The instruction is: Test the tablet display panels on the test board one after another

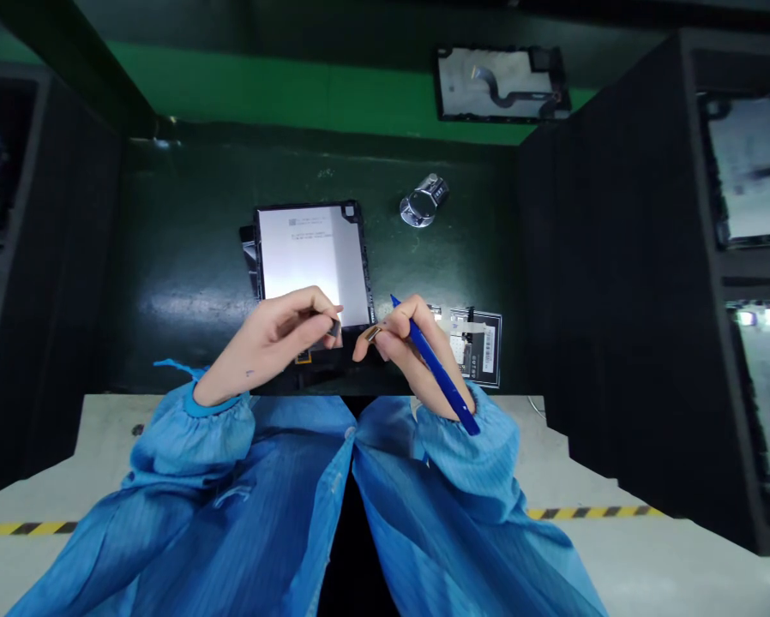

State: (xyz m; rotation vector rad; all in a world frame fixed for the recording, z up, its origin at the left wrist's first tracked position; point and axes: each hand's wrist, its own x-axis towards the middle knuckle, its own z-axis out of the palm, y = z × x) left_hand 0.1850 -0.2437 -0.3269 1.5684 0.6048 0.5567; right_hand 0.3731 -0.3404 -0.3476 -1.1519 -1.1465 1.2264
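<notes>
My left hand (275,338) is closed, pinching a small dark grey piece (334,327) between thumb and fingers, over the lower edge of a tablet-sized screen panel (298,257). That panel lies on the bench with its whitish back up, in a black frame. My right hand (424,360), just right of the panel's lower corner, is closed too. A blue pen-like stick (440,373) rests across it, pointed end away from me. Its thumb and fingertips pinch a small shiny, copper-coloured piece (373,333). Fingers partly hide both small pieces, so their kind is unclear.
To the right lies a flat circuit board with labels (484,347). A shiny metal object (424,201) stands farther back on the dark green bench (185,214). Another panel (501,83) sits at the rear. Black racks (616,257) holding panels flank both sides.
</notes>
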